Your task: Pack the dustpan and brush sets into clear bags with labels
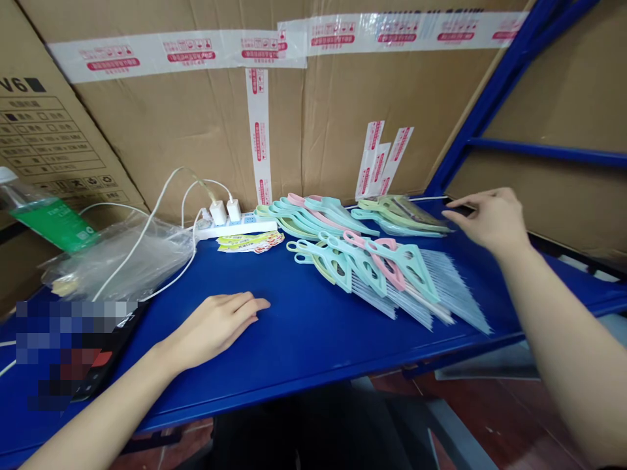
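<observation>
My left hand [223, 326] lies on the blue table with its fingers stretched out and nothing in it. My right hand [490, 219] is raised at the far right, thumb and forefinger apart. Its tips are close to the end of a pile of dustpans in clear wrapping [404, 215]; whether they touch it I cannot tell. Several small hand brushes [362, 264], with pastel blue, pink and green handles and clear bristles, lie overlapping between my hands. Behind them rests a stack of pastel dustpans [313, 214].
A white power strip [240, 226] with plugged-in chargers stands against the cardboard wall [196, 124]. Printed paper labels [249, 242] lie before it. At left are clear plastic bags [132, 251], a green-labelled bottle [49, 219] and a partly blurred dark device [105, 359]. A blue metal frame [484, 98] rises at right.
</observation>
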`<state>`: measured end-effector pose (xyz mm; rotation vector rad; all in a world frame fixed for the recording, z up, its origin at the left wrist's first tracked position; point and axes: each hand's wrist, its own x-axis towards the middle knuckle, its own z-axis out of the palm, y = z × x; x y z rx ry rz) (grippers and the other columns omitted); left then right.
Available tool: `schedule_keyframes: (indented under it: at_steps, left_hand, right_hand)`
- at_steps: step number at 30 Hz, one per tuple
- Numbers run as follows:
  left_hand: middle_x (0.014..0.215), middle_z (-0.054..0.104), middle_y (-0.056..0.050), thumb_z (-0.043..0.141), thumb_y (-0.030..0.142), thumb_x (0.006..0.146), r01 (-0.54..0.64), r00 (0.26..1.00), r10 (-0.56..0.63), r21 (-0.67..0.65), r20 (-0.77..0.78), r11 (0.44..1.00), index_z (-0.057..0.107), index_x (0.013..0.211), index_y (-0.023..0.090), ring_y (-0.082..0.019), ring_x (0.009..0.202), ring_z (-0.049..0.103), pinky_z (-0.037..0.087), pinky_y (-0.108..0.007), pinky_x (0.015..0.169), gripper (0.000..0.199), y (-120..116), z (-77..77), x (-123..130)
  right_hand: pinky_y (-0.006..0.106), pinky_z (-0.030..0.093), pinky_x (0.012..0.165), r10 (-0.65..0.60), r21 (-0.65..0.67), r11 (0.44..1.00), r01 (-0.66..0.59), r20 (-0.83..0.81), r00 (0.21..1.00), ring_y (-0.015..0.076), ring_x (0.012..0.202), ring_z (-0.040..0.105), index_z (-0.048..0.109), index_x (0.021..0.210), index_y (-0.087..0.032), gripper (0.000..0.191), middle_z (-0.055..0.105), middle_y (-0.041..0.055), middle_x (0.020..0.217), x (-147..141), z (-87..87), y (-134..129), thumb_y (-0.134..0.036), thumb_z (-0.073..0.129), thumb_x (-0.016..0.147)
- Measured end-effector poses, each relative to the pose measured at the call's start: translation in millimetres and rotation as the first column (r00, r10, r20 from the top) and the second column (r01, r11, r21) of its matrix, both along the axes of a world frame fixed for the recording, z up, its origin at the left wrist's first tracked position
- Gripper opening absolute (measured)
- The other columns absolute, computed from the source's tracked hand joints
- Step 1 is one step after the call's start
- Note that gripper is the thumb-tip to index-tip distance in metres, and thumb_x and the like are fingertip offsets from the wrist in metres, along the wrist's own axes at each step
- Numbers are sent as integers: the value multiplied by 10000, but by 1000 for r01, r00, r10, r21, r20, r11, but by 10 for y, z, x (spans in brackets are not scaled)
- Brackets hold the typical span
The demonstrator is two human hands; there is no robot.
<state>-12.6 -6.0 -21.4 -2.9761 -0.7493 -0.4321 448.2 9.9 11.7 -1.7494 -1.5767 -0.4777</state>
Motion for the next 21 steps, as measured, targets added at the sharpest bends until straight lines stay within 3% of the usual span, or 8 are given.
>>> schedule_keyframes:
  at_steps: [5,10,14,21]
  left_hand:
    - [934,706,-35,313,317,1014,-21,1000,21,-2,-9,1000,555,1093,214,-162,771,696,539,-272,708,275,7,-12,16]
    - [934,706,-31,294,284,1012,-39,999,39,-13,-13,999,543,1087,211,-154,764,694,536,-265,702,270,6,-37,53]
    - [914,697,-26,292,251,1007,-33,999,33,-15,-16,999,535,1100,210,-142,728,686,518,-246,651,263,8,-49,61]
    - [859,657,-19,295,196,1001,14,999,-9,100,-48,995,550,1117,194,-118,683,653,494,-220,624,280,4,-21,98]
  right_hand:
    - [345,441,631,70,-49,996,-73,-47,996,186,620,575,587,618,-217,251,633,69,667,-488,18,-349,-339,608,837]
    - [360,475,639,246,-82,962,-260,-146,958,244,698,644,592,678,-245,258,695,86,733,-870,-244,-536,-343,472,884]
    - [383,502,671,295,-43,951,-306,-171,940,261,787,656,634,819,-247,192,706,85,833,-917,-418,-546,-346,482,883]
    - [387,538,759,425,-22,903,-429,-102,900,241,885,668,668,981,-229,180,681,79,954,-811,-499,-595,-270,531,872]
